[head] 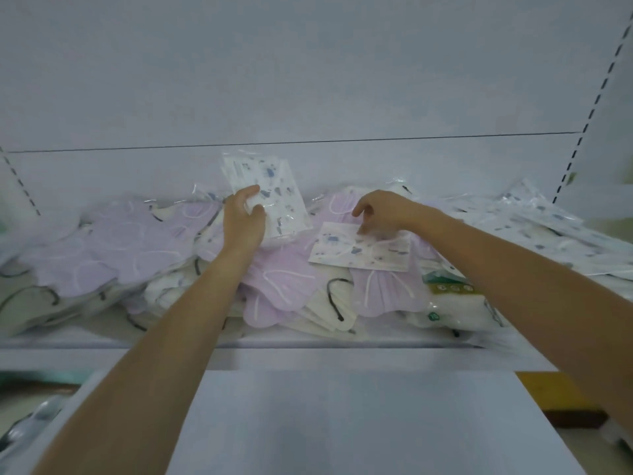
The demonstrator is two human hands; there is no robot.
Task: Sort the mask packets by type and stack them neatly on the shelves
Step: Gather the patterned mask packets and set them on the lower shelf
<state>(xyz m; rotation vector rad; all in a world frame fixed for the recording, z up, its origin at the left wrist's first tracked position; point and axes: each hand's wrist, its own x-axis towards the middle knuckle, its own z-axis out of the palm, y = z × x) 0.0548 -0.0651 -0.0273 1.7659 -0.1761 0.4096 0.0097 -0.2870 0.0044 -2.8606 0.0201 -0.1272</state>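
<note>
While held up near the back of the shelf (308, 341), gripped by the curled fingers (255, 210) of the left hand (245, 221): a bunch of blue-print mask packets (274, 190). Soft, light, slippery in clear plastic; best pinched at an edge. Just beside, lying flat, one more printed packet (346, 252), touched at its top edge by the bent right hand (383, 210); cannot tell if pinched yet. All around, mixed up: purple masks (113, 248), cream masks (329, 313), a green-labelled pack (452, 286).
</note>
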